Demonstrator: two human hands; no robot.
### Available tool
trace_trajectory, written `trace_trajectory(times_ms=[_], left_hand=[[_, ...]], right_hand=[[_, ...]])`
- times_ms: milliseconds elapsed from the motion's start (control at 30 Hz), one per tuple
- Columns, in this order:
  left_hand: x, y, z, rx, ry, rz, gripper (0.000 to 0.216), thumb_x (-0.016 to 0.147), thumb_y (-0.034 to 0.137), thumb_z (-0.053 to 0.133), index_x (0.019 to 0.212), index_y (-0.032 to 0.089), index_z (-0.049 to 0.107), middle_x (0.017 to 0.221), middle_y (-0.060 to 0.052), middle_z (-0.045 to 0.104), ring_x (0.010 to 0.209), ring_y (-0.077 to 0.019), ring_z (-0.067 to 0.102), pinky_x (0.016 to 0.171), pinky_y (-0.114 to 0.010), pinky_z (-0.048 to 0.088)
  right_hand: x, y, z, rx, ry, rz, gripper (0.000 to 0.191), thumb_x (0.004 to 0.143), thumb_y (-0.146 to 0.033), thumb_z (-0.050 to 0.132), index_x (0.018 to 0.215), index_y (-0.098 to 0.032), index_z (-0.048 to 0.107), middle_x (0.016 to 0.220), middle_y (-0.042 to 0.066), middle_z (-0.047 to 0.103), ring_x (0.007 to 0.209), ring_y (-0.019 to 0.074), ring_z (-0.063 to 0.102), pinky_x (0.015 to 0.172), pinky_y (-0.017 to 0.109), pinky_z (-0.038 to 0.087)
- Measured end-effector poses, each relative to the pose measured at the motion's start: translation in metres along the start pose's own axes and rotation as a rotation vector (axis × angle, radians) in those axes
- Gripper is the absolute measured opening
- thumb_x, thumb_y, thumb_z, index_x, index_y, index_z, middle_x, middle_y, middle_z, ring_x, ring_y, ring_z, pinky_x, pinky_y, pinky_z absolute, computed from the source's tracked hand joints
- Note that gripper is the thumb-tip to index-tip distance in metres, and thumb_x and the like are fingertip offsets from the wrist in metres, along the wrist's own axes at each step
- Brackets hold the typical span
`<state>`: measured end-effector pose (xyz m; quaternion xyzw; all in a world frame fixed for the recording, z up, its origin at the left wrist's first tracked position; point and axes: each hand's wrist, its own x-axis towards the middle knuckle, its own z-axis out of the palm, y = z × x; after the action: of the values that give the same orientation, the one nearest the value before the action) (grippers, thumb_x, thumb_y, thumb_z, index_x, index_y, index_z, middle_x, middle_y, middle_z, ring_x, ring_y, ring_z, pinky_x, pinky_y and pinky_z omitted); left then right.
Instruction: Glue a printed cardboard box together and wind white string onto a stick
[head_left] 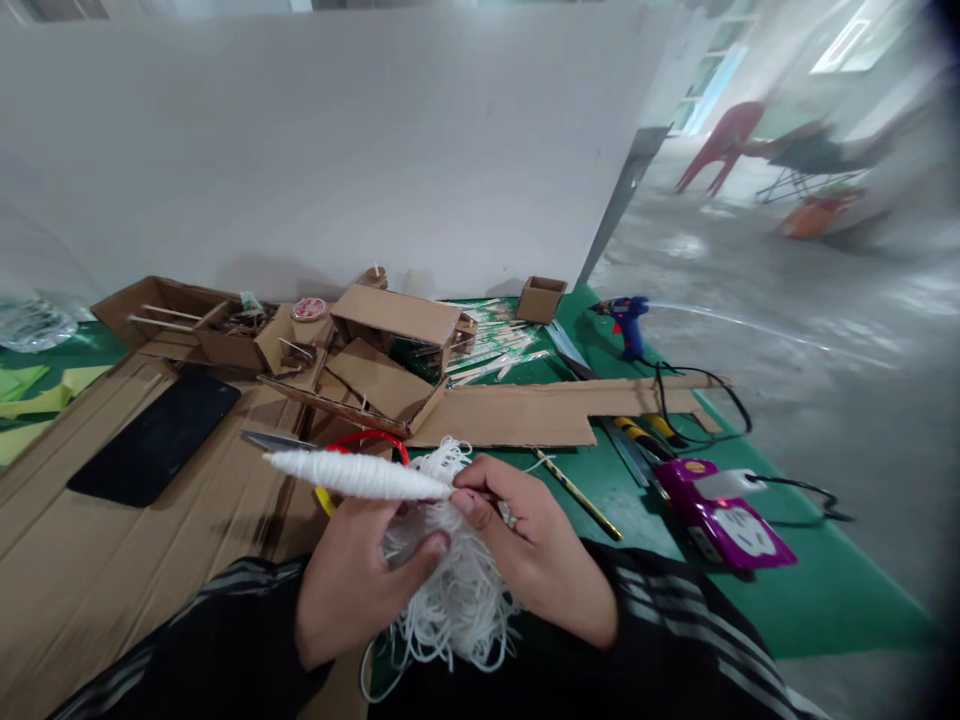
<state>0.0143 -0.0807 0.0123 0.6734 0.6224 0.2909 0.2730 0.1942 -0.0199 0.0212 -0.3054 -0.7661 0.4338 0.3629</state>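
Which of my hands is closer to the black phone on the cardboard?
Left. The left hand, gripping the white string bundle, is right of the black phone; the right hand, pinching the wound spindle, lies farther right.

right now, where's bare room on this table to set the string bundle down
Best: the flat cardboard sheet in front of the black phone, left of the left hand. Also the green mat nearer than the purple power strip. Crowded: the cardboard boxes at the back and the tools by the glue gun.
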Motion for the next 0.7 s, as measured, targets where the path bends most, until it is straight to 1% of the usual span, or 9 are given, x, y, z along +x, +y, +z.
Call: trace_trajectory(times_ms=[100,167,233,300,400,467,500,633,700], left_hand=[[0.0004,0.0000,-0.0001,0.043,0.019,0.048,0.017,0.086,0.033,0.062,0.096,0.020,0.065,0.099,-0.009,0.070,0.097,-0.0289,0.060,0.088,-0.042,0.043],[0.0012,0.0006,-0.0008,0.063,0.034,0.117,0.010,0.086,0.028,0.061,0.091,0.020,0.064,0.094,-0.007,0.070,0.094,-0.0269,0.059,0.085,-0.040,0.042],[0.0017,0.0010,-0.0016,0.105,0.046,0.204,0.004,0.084,0.022,0.061,0.087,0.021,0.062,0.089,-0.005,0.069,0.088,-0.0247,0.059,0.085,-0.040,0.040],[0.0010,0.0007,-0.0021,0.139,0.054,0.292,0.005,0.084,0.018,0.059,0.086,0.022,0.061,0.087,-0.004,0.069,0.085,-0.0233,0.058,0.085,-0.040,0.038],[-0.0022,-0.0014,-0.0015,0.127,0.052,0.347,0.005,0.086,0.018,0.057,0.089,0.022,0.059,0.091,-0.005,0.069,0.092,-0.0246,0.056,0.086,-0.039,0.038],[-0.0046,-0.0026,-0.0004,0.054,0.049,0.295,0.003,0.088,0.023,0.055,0.091,0.022,0.057,0.092,-0.007,0.066,0.094,-0.0250,0.056,0.084,-0.037,0.040],[-0.0056,-0.0027,0.0001,-0.008,0.034,0.238,0.005,0.090,0.025,0.054,0.091,0.021,0.055,0.091,-0.006,0.064,0.091,-0.0241,0.056,0.081,-0.035,0.041],[-0.0064,0.0002,-0.0004,-0.390,-0.144,-0.014,0.016,0.096,0.036,0.045,0.092,0.022,0.049,0.079,-0.001,0.059,0.072,-0.0168,0.054,0.066,-0.028,0.041],[-0.0057,0.0016,-0.0023,-0.537,-0.213,-0.086,0.018,0.097,0.038,0.043,0.092,0.021,0.047,0.075,0.001,0.056,0.069,-0.0146,0.051,0.064,-0.025,0.040]], right_hand=[[0.0006,0.0019,-0.0010,0.020,0.066,-0.011,0.017,0.097,-0.026,0.049,0.086,-0.019,0.059,0.083,0.002,0.056,0.077,0.0142,0.055,0.069,0.025,0.042],[0.0005,0.0028,-0.0003,0.074,0.075,0.023,0.018,0.098,-0.030,0.048,0.088,-0.019,0.059,0.086,0.003,0.057,0.079,0.0149,0.055,0.069,0.026,0.043],[0.0000,0.0031,0.0014,0.170,0.046,0.102,0.020,0.099,-0.034,0.045,0.093,-0.019,0.057,0.082,0.002,0.057,0.069,0.0132,0.053,0.062,0.025,0.043],[-0.0011,0.0029,0.0035,0.244,0.005,0.178,0.024,0.100,-0.038,0.041,0.095,-0.019,0.054,0.073,-0.001,0.053,0.056,0.0105,0.046,0.052,0.023,0.039],[-0.0028,0.0024,0.0057,0.222,-0.001,0.209,0.026,0.101,-0.040,0.039,0.091,-0.020,0.052,0.062,-0.005,0.046,0.049,0.0092,0.041,0.046,0.021,0.034],[-0.0033,0.0018,0.0061,0.159,0.018,0.198,0.026,0.101,-0.039,0.039,0.087,-0.020,0.051,0.060,-0.006,0.044,0.050,0.0095,0.041,0.046,0.021,0.033],[-0.0033,0.0013,0.0060,0.128,0.026,0.188,0.026,0.101,-0.038,0.039,0.085,-0.020,0.050,0.061,-0.005,0.046,0.052,0.0098,0.042,0.048,0.021,0.034],[-0.0026,0.0001,0.0054,0.027,0.011,0.170,0.025,0.102,-0.035,0.037,0.085,-0.020,0.049,0.069,-0.003,0.052,0.060,0.0113,0.047,0.056,0.023,0.038],[-0.0025,0.0007,0.0052,0.009,-0.016,0.179,0.025,0.102,-0.036,0.036,0.086,-0.020,0.048,0.068,-0.004,0.051,0.059,0.0113,0.046,0.056,0.023,0.037]])
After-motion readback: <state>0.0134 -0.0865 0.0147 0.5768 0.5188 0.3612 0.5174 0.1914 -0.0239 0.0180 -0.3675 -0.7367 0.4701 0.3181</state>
